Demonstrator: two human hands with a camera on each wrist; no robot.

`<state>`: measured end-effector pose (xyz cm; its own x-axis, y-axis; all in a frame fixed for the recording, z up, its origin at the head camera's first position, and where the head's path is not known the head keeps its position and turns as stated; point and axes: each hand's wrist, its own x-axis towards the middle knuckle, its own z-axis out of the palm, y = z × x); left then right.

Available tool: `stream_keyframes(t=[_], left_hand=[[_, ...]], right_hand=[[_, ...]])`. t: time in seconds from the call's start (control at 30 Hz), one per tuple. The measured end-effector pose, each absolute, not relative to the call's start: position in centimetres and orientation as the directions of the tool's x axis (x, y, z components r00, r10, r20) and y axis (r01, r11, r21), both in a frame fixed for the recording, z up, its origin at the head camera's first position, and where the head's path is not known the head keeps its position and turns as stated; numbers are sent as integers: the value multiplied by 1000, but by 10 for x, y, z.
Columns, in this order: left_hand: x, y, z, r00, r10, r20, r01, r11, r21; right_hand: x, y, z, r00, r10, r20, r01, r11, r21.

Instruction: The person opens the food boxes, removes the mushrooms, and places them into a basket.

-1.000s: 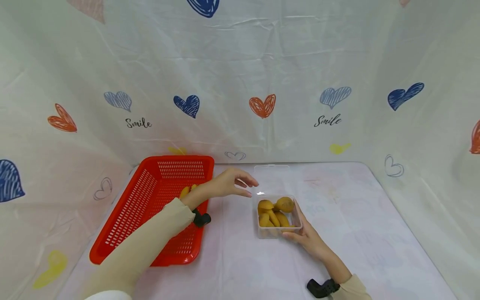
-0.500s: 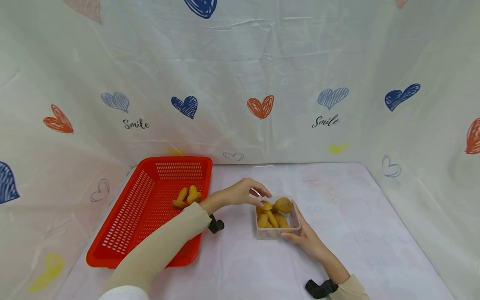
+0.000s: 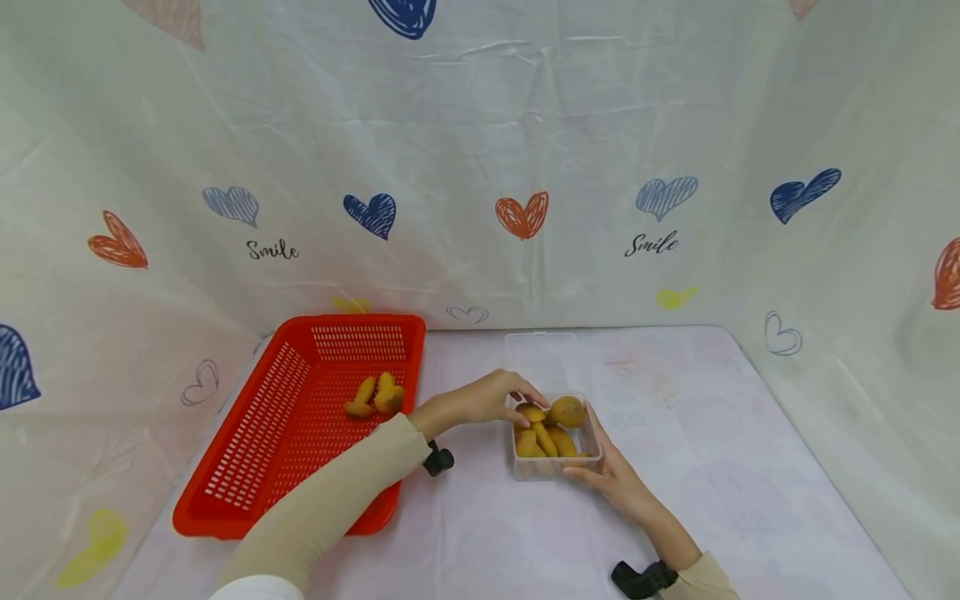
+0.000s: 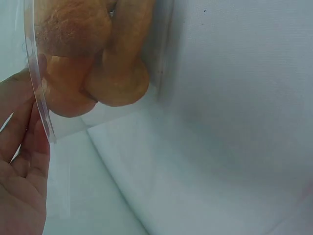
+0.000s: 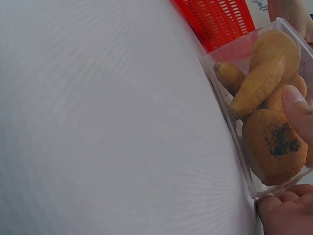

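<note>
In the head view several yellow-brown mushrooms lie in a clear plastic box. My left hand reaches over the box's left rim, thumb and fingers closed around the cap of a mushroom at the back left. The left wrist view has those fingers at the rim, with mushrooms showing through the wall. My right hand grips the box's right side, thumb along the near wall. From the right wrist the thumb overlaps the mushrooms, one dark-specked.
A red perforated basket stands to the left, with a few more mushrooms in its right part. The box's clear lid lies folded back behind it. A white printed sheet hangs behind the table.
My left hand has come right and down from left of the box to a mushroom inside it, uncovering the mushrooms in the basket. My right hand keeps its hold on the box.
</note>
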<state>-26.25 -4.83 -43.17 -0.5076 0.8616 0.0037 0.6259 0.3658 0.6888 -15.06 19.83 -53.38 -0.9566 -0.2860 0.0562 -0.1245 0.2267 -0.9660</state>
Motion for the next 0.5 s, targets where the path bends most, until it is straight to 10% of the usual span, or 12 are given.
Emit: stream_keyframes(t=[0.5], left_hand=[[-259, -46, -430, -498, 867, -7, 613, 358, 704]], right_hand=[[-150, 198, -533, -956, -287, 55, -127, 241, -962]])
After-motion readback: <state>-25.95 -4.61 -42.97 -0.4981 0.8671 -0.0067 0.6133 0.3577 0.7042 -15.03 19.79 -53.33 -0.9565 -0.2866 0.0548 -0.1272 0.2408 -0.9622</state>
